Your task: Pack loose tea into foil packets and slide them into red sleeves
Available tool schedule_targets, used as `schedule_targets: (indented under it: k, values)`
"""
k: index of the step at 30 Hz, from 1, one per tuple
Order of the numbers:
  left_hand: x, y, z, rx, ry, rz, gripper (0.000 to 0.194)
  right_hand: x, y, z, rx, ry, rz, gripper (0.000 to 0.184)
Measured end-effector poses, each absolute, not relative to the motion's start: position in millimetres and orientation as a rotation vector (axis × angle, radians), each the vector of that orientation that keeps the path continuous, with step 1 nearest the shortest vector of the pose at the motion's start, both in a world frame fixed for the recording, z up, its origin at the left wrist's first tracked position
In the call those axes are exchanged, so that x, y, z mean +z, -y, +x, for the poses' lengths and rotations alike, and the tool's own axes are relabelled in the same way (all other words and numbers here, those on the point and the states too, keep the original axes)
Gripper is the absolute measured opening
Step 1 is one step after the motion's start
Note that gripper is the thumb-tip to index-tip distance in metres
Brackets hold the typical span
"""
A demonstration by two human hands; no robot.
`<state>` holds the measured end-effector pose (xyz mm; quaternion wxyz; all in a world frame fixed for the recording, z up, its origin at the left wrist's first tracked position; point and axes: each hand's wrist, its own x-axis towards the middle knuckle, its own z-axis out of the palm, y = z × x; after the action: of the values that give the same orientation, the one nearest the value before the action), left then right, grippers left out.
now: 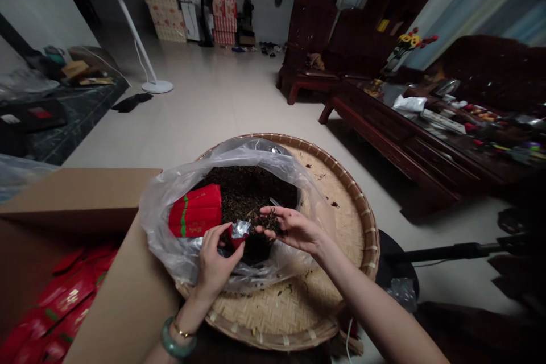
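My left hand [216, 259] pinches a small red foil packet [237, 240] whose open silver mouth points up. Beside that mouth, my right hand [292, 228] is palm up, its curled fingers holding a clump of dark, twisted tea leaves [268, 220]. Both hands are over a large clear plastic bag [170, 261], spread wide and filled with loose tea leaves [249, 185]. On the bag's left part lies a bundle of red packets [197, 213] with a green stripe. A round woven bamboo tray [347, 196] bears the bag, and stray leaves dot its surface.
At the left stands an open cardboard box [115, 290] with several red packets [70, 298] inside. A black stand [447, 252] reaches in from the right. Beyond are a dark wooden table [367, 125] with clutter, a white fan [140, 51] and stacked cartons [162, 0].
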<state>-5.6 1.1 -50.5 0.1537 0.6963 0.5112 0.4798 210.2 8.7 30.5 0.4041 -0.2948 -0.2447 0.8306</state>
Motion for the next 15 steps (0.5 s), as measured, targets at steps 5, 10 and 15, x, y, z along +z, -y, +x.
schedule_targets:
  k: [5, 10, 15]
  values:
    - [-51.0, -2.3, -5.0, 1.388, -1.473, 2.008, 0.034, 21.6, -13.9, 203.4, 2.066, 0.232, -0.728, 0.019]
    - [-53.7, -3.2, -5.8, 1.375, -1.477, 1.991, 0.035, 3.2, -17.9, 183.5, 1.881, -0.185, -0.758, 0.022]
    - [-53.0, -3.0, -5.5, 1.376, -1.471, 1.979, 0.033, 2.0, -15.0, 169.0, 1.8, -0.171, -0.684, 0.018]
